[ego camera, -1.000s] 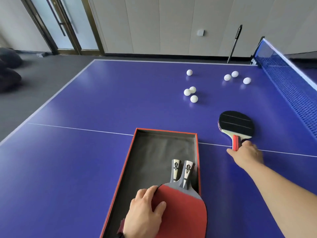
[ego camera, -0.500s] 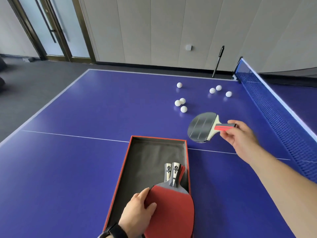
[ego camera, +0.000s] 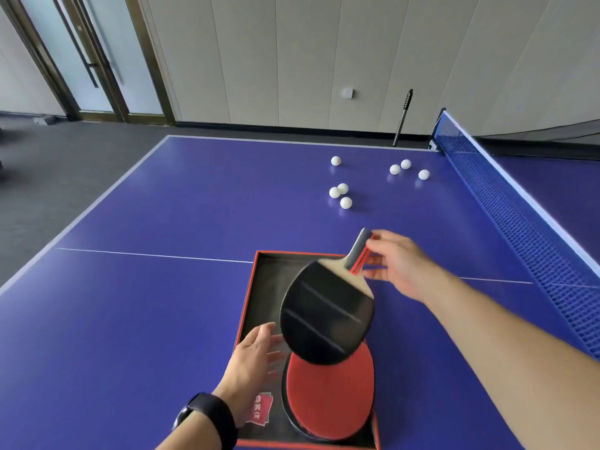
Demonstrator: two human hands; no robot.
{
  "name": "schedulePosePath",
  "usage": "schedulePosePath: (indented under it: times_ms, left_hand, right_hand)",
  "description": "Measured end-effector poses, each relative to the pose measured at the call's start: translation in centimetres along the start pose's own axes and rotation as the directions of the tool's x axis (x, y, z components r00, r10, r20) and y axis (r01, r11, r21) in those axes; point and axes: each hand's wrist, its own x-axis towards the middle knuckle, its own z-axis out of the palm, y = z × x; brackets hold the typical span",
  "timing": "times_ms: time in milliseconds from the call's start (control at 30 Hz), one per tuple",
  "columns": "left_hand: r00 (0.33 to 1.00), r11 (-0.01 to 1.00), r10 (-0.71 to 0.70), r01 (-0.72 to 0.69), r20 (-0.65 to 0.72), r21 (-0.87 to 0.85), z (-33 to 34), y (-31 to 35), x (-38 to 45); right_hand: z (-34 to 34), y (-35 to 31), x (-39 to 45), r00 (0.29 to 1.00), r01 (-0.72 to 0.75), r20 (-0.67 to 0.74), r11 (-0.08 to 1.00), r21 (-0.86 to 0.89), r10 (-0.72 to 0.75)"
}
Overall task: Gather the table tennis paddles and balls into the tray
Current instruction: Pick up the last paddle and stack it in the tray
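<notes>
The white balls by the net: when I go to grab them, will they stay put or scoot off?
The white balls are smooth and round on a flat, glossy table, so a nudge would probably send them rolling. They look small and likely light, so easily knocked. Three sit clustered; touching one may scatter the others. The net might stop some.

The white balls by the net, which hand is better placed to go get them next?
Right, probably: the balls lie far right near the net, on the right hand's side, once it releases the black paddle.
</notes>
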Motion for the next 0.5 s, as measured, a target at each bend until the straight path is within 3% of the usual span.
schedulePosePath:
  times_ms: [100,233,367,500]
  left_hand:
    - [0.995,0.999,-0.024,0.021,0.096,0.027,-0.1,-1.4,-1.2]
    - [0.992,0.93,0.114,-0.127,0.058,0.346,0.0,-4.0,-1.6]
    - [0.956,0.691,0.278,-0.267,0.094,0.671,-0.8,-5.2,-1.2]
    - [0.948,0.402,0.244,-0.289,0.203,0.869,-3.0,-6.7,-0.4]
  right_hand:
    - [2.9,3.7,-0.7,0.996,-0.064,0.046,0.982,-0.179,0.074]
    - [4.7,7.7,-1.5,0.989,-0.139,-0.013,0.902,-0.409,0.147]
    - [4.9,9.8,-2.5,0.976,-0.17,-0.21,0.784,-0.597,0.051]
    - [5.0,11.1,-4.2,0.957,-0.191,-0.288,0.671,-0.717,-0.034]
